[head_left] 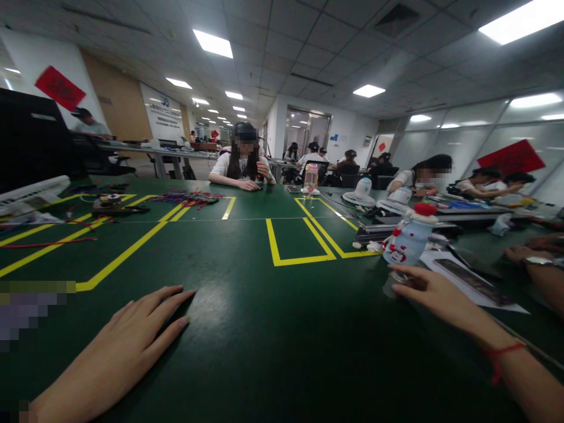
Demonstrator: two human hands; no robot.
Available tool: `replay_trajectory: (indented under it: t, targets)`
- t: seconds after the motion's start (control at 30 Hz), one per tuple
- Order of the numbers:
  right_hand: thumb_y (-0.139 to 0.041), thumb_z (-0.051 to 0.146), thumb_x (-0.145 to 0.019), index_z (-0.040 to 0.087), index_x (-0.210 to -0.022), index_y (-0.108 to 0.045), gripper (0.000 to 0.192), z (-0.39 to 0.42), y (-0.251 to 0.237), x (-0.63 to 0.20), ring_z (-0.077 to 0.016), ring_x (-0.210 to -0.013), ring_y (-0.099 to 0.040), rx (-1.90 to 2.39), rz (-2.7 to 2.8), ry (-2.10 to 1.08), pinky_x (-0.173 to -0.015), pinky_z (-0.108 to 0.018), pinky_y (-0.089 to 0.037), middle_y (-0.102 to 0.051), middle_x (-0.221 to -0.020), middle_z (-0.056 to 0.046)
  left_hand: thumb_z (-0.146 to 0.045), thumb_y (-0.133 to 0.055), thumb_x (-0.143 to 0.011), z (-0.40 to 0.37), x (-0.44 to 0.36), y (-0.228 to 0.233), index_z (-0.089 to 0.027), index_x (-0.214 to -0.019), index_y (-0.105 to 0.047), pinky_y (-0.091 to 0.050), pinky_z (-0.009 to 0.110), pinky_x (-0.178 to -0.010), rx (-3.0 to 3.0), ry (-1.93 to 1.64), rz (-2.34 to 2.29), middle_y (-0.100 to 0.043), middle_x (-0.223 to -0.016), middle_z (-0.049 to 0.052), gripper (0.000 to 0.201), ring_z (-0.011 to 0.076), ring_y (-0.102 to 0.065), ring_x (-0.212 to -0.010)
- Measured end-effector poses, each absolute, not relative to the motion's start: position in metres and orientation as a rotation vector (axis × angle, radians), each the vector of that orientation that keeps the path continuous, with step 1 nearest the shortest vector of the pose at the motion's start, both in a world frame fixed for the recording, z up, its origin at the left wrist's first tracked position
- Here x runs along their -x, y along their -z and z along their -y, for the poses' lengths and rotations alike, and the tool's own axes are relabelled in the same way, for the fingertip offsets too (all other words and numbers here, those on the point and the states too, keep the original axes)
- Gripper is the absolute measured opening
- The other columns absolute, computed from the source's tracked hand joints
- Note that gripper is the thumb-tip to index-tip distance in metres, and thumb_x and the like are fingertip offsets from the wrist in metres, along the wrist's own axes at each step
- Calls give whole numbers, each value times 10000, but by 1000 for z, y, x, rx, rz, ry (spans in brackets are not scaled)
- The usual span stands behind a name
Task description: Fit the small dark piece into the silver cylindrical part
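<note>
Across the green tabletop, at about eight o'clock, the person's left hand lies flat, palm down, its fingers spread and released, holding nothing. Yellow tape lines run off toward ten o'clock, where red and blue cords lie in a loose bundle well apart from either hand. Near twelve o'clock a yellow taped rectangle marks out a bare patch of the tabletop.

At about three o'clock the right hand reaches forward, a red string around its wrist. Its fingers are extended and loosely curled, not clenched, with the tips just at the base of a small white bottle with a red cap; whether they touch it cannot be told. The bottle stands upright, just beside a sheet of paper with a dark phone lying on it.

The step in hand looks like a reach for the bottle, with no grasp made yet. A sound next move would call for the right fingers to close around the bottle's lower body while it stays upright.

A co-worker's hand rests at the far right edge.
</note>
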State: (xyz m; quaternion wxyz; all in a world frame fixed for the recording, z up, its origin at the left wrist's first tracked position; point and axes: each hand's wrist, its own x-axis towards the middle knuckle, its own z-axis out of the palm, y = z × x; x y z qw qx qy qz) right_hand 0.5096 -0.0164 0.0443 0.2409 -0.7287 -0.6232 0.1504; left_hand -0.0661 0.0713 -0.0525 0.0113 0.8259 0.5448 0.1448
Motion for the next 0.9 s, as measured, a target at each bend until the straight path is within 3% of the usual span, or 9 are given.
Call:
replay_trajectory:
  t: [0.07,0.13,0.27,0.43,0.67,0.8,0.9]
  targets:
    - [-558,539,-792,216,-1297,-542,598,14,-43,-491,-235,-846,-652,2026,1719,-290,-752,-393,-527,-676,-1039,-80,-591,-472,-860,-69,64,50,-398,-1385,-428,-377,496,-1037,-2572,-465,-1699,-485,-1426,3,560,311,-471,-1271]
    - [-532,526,-822,237,-1295,-537,554,11,-45,-461,-218,-855,-639,1928,1782,-241,-760,-385,-523,-661,-1067,-73,-592,-472,-858,-67,62,47,-394,-1374,-446,-379,494,-1037,-2564,-483,-1707,-497,-1415,2,553,313,-476,-1266]
    - [-552,427,-847,247,-1284,-544,473,5,-49,-384,-202,-1035,-588,1541,2010,-357,-915,-380,-478,-595,-1215,-70,-586,-461,-867,-59,56,39,-393,-1372,-446,-373,500,-1046,-2539,-472,-1718,-492,-1415,5,540,305,-468,-1272]
    - [-597,312,-832,239,-1282,-536,460,1,-39,-312,-158,-1058,-564,1224,2143,-540,-965,-336,-444,-600,-1179,-50,-568,-459,-878,-55,54,33,-380,-1368,-454,-384,482,-1050,-2530,-488,-1720,-496,-1412,10,525,296,-469,-1274]
    - [-699,344,-749,211,-1317,-438,639,-4,-12,-300,-162,-1001,-589,1240,1958,-762,-902,-351,-482,-605,-1155,-66,-513,-486,-890,-39,1,5,-315,-1226,-590,-461,432,-978,-2509,-677,-1484,-630,-1250,26,403,268,-580,-1139]
    - [-702,298,-748,195,-1144,-526,445,-5,-13,-301,-143,-920,-595,1204,1955,-836,-828,-306,-493,-627,-1067,-39,-388,-473,-934,-20,-70,-27,-295,-1181,-603,-500,394,-913,-2395,-849,-1173,-665,-1165,43,294,220,-618,-1046]
    - [-691,276,-761,196,-1106,-537,386,-6,-15,-300,-133,-899,-586,1148,1968,-841,-798,-282,-483,-628,-1042,-26,-279,-520,-918,-18,-109,-43,-276,-1033,-663,-512,350,-832,-2331,-918,-1017,-692,-1031,29,184,185,-633,-941]
